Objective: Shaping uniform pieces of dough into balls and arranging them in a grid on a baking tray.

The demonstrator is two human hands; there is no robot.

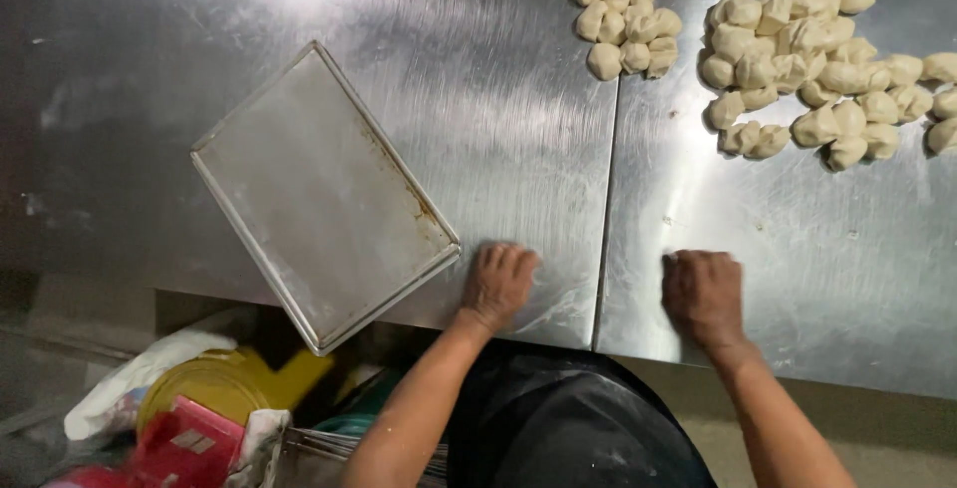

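Both hands rest palm down near the front edge of the steel tabletop (478,129). Left hand (497,284) is cupped just beside the empty baking tray (319,194); right hand (704,294) is cupped too. Whether they cover anything, I cannot tell. Dough pieces (797,59) lie in heaps at the far right corner.

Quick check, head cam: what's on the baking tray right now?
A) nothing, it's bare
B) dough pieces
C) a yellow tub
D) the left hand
A: the baking tray shows only bare, stained metal; the dough pieces lie heaped on the steel table far from it, and the left hand rests on the table beside the tray's corner.
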